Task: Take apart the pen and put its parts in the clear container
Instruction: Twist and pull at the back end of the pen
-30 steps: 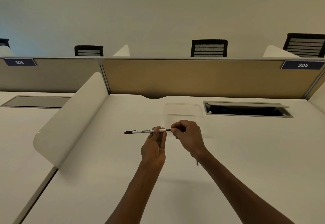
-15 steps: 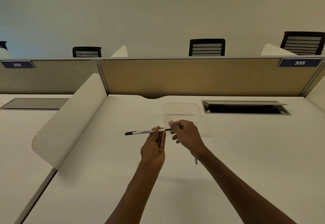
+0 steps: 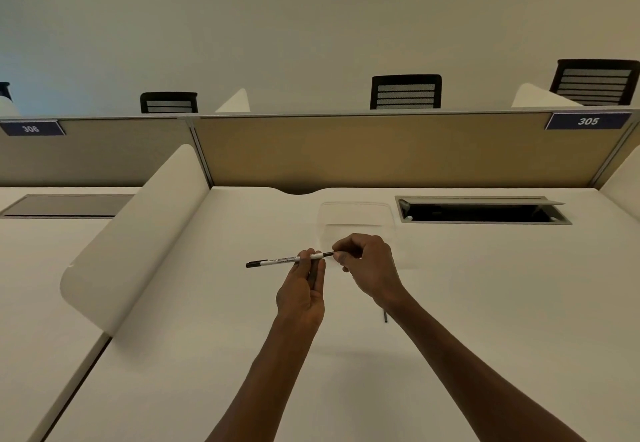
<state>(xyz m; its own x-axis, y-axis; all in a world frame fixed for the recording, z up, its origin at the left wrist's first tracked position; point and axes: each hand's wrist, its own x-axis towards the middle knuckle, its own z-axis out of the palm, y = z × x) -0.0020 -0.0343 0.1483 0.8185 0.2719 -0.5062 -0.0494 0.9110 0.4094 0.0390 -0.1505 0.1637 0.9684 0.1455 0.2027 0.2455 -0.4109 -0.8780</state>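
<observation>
A slim white pen (image 3: 277, 261) with black ends is held level above the desk, pointing left to right. My left hand (image 3: 303, 294) pinches its white barrel near the right end. My right hand (image 3: 367, 268) closes thumb and fingers on the pen's black right tip. Just behind both hands stands the clear container (image 3: 355, 214), low and nearly see-through; what lies in it is not visible. A small dark pen part (image 3: 385, 317) lies on the desk under my right wrist.
The white desk (image 3: 207, 337) has a curved white side divider (image 3: 138, 233) on the left and a tan back panel (image 3: 381, 150). An open cable hatch (image 3: 481, 211) sits at the back right.
My right hand shifted slightly around the pen's right tip, opening its grip a little and closing on it again. The pen and left hand stay almost still.
</observation>
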